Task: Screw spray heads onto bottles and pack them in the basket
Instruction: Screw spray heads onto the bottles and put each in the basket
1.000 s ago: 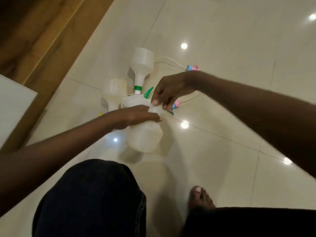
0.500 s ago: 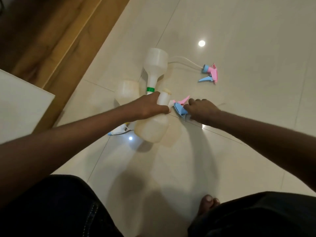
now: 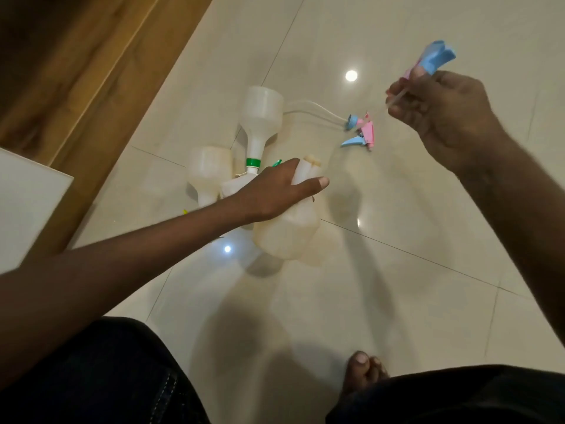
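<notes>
My left hand (image 3: pixel 276 189) grips the neck of a translucent white bottle (image 3: pixel 287 237) with no head, held tilted just above the tiled floor. My right hand (image 3: pixel 443 113) is raised at the upper right, shut on a blue and pink spray head (image 3: pixel 435 59) whose thin tube runs through the fingers. A second blue and pink spray head (image 3: pixel 360 133) with a long clear tube lies on the floor between the hands. Behind my left hand lie a bottle with a green-collared head (image 3: pixel 261 117) and another headless bottle (image 3: pixel 208 171).
A wooden wall panel (image 3: pixel 91 71) runs along the left, with a white board (image 3: pixel 27 200) at the left edge. My dark-trousered knees and a bare foot (image 3: pixel 363 371) fill the bottom. No basket is in view.
My right hand picked the blue and pink spray head off the floor beside the bottle and lifted it up and to the right. My left hand keeps its grip on the bottle.
</notes>
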